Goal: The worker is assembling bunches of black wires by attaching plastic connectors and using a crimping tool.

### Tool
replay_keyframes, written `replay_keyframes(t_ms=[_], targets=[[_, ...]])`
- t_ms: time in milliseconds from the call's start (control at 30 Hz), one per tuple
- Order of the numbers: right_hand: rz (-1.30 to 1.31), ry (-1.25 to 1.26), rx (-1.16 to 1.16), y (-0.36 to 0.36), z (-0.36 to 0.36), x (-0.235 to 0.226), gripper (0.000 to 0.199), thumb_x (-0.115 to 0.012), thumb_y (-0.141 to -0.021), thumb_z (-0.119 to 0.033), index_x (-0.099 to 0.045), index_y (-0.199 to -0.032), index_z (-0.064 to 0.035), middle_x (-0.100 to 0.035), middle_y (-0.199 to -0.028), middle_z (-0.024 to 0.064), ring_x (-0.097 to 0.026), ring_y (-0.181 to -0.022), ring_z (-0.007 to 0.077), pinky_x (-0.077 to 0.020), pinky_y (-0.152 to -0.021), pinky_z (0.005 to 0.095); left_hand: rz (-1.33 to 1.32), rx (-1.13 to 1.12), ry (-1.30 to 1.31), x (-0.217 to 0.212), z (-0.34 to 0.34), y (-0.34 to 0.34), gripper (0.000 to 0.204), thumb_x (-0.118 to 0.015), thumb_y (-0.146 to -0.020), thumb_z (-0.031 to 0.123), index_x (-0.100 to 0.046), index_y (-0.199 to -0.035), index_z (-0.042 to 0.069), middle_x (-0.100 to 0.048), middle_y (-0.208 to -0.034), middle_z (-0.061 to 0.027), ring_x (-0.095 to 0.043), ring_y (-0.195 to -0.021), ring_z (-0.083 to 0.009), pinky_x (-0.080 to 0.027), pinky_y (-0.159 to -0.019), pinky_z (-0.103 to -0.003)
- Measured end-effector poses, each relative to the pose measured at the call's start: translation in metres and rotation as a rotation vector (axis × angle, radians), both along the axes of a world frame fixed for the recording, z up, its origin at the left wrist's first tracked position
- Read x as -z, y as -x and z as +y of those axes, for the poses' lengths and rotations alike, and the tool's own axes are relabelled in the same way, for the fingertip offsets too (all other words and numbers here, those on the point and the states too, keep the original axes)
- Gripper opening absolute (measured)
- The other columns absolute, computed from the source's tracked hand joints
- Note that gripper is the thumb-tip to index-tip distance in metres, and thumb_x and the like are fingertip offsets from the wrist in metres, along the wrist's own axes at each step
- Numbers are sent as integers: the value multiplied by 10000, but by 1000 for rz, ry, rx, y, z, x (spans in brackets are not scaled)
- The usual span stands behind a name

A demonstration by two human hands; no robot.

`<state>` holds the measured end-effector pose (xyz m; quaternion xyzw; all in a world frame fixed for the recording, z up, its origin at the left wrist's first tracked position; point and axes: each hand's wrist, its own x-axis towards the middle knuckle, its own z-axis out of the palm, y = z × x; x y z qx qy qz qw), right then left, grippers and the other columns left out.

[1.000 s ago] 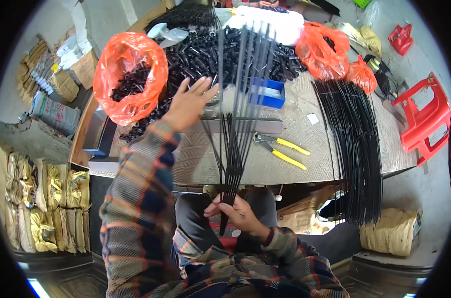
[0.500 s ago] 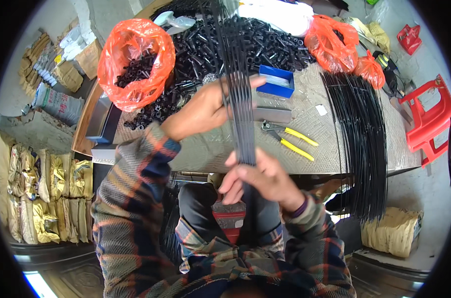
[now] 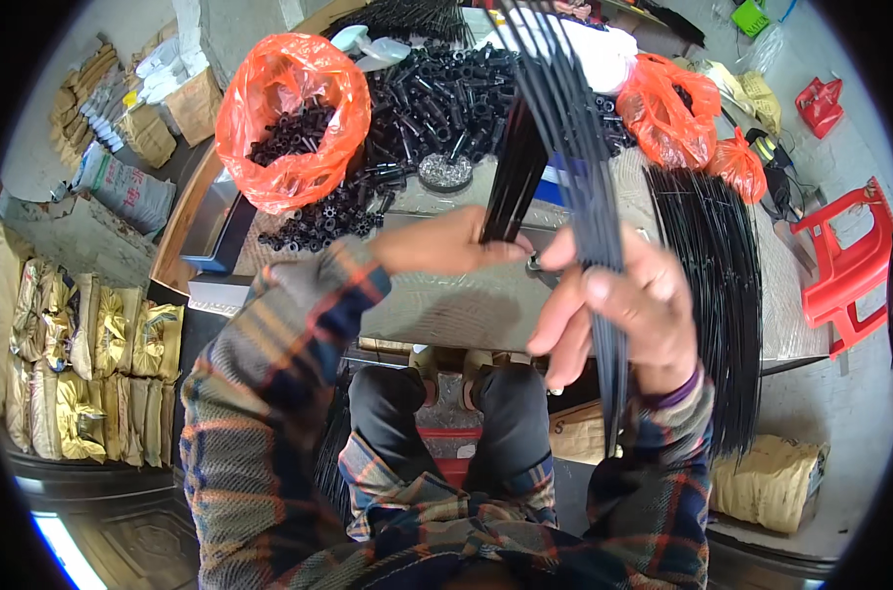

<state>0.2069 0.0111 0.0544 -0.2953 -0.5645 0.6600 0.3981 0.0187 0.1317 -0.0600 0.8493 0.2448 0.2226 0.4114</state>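
Observation:
My right hand (image 3: 628,305) is closed around a bundle of long, thin black rods (image 3: 596,211). They fan out at the far end and reach down below the hand toward my lap. Left of it, my left hand (image 3: 446,241) grips the lower end of a second, darker bundle of black rods (image 3: 518,172), which leans slightly to the right over the table. A blue box (image 3: 552,187) is partly covered by both bundles. Just past my left fingertips shows a small part of the pliers (image 3: 534,262); the rest is hidden.
A large heap of short black tubular parts (image 3: 427,103) covers the far table. An orange bag (image 3: 235,128) of black parts stands left of a round silvery dish (image 3: 445,175). More black rods (image 3: 717,305) overhang the right edge, near orange bags (image 3: 662,113) and a red stool (image 3: 844,265).
The single bundle before me has become two, one in each hand. My right hand has moved right and slightly up with its rods; the left now grips the darker bundle.

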Motion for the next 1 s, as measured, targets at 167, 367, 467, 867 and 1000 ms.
replay_keyframes(t_ms=[167,367,467,867,1000], targets=[[134,124,-159,13,-30,107,216,-385,-952,-94,-406,-1139,11,-616,-945,218,-648,-818,283,-534,-708,362,454,-261,-1147,9,74,15,447,-540,-827,284,-483,-1238,119,-535,-1221,-128,-502,-1141,-241,-337,-953,-492],[209,173,-4,62,-70,230,184,-378,-951,-66,-457,-1097,12,-609,-973,140,-610,-947,208,-483,-843,310,771,-206,-951,12,27,76,1082,-690,-594,559,-177,-1418,82,-202,-1451,-195,-191,-1357,-293,-82,-1071,-537],[304,141,21,64,-72,263,193,-405,-947,-77,-503,-1087,13,-616,-978,118,-593,-973,194,-459,-871,302,737,-132,-624,0,-37,79,1297,-693,-455,669,-110,-1419,25,-102,-1469,-221,-89,-1371,-343,-52,-1076,-531],[-707,-764,18,13,-4,314,419,-520,-864,-295,-442,-1197,-53,-624,-934,174,-589,-868,373,-461,-726,448,335,-178,-636,71,-89,27,763,-634,-762,450,-352,-1337,36,-326,-1398,-151,-281,-1315,-304,-253,-1059,-406],[-1128,-489,-283,-10,-26,236,328,-547,-867,-261,-525,-1135,-73,-615,-990,157,-599,-884,334,-475,-743,411,349,-135,-602,70,-91,33,678,-587,-782,370,-364,-1326,32,-350,-1388,-125,-314,-1300,-271,-271,-1056,-385]])
